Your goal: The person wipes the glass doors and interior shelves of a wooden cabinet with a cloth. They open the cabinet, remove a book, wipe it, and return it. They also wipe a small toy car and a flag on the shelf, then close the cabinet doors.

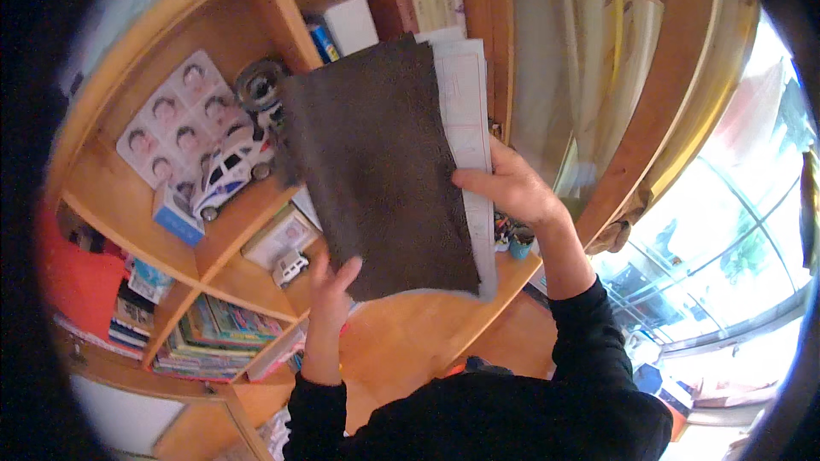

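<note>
A dark brown, leather-like cover with white printed sheets jutting out at its right side is held up before me. My left hand grips its lower left edge, the thumb lying on the cover. At the right edge my right hand clasps cover and sheets together, its thumb on the front. The fingers behind the bundle are hidden. Behind it stands a wooden shelf unit.
Left shelves hold a white toy car, a sheet of face pictures, a blue-and-white box, a small white toy car and stacked books. A glass-paned cabinet door stands at the right, near a window.
</note>
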### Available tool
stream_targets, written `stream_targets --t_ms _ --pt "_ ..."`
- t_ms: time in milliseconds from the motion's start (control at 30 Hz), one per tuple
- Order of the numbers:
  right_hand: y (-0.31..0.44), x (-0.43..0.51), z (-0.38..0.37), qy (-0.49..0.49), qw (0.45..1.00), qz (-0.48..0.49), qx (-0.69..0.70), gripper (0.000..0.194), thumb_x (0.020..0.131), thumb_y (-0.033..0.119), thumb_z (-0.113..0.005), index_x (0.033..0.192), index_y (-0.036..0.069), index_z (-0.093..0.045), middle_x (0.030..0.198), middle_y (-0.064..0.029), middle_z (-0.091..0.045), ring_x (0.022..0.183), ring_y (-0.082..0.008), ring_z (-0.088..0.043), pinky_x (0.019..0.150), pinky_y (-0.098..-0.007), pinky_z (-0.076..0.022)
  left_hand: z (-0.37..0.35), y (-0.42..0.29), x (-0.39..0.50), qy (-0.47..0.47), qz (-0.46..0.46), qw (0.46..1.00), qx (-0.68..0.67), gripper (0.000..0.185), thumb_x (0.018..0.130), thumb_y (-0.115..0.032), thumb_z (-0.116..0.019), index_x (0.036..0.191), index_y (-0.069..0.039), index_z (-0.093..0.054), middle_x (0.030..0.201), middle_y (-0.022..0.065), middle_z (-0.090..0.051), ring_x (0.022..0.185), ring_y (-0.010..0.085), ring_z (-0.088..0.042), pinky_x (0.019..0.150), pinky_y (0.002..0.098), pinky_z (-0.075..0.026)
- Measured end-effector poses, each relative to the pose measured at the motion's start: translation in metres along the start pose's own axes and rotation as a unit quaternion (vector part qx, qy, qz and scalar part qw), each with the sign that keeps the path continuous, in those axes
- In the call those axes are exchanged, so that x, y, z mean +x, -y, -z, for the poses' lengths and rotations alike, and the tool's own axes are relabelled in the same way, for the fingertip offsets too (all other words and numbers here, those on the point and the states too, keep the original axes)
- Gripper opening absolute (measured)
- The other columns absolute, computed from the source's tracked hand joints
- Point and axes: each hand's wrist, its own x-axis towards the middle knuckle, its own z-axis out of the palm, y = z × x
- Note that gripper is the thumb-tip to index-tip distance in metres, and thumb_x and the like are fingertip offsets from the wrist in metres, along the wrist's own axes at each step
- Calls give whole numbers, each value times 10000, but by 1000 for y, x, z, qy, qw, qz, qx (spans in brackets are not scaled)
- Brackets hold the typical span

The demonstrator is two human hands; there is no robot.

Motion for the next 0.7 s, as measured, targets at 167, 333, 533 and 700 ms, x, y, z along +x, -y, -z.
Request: stream_targets --t_ms 167,333,533,700 --pt "10 -8 -22 17 993 -91 70 388 976 182 -607 1318 6 -554 1153 -25 -640 1047 -90 -561 909 -265 -465 -16 57 2 43 100 958 -266 564 873 -19 -637 1393 -33 -422 1295 106 -567 1153 240 -580 989 400 -487" --pt "23 -16 -28 8 989 -123 -76 312 997 182 -557 1226 -26 -593 1077 -24 -654 986 -111 -582 881 -271 -479 -27 93 -20 69 180 904 -380 532 866 2 -616 1371 -69 -463 1227 99 -612 1093 272 -626 964 448 -525" --pt "19 -31 -17 -18 991 -109 -71 365 1000 153 -519 1321 -22 -513 1189 -65 -607 1094 -140 -541 961 -294 -437 -20 98 -28 123 178 889 -404 585 850 14 -640 1396 -70 -449 1253 98 -608 1108 261 -625 958 434 -533" --pt "16 -47 -10 -47 989 -116 -78 403 993 137 -519 1366 -6 -466 1237 -67 -580 1127 -142 -521 977 -295 -426 -16 98 -26 142 165 901 -375 656 833 52 -613 1446 -55 -405 1372 134 -533 1233 285 -548 1039 422 -469"
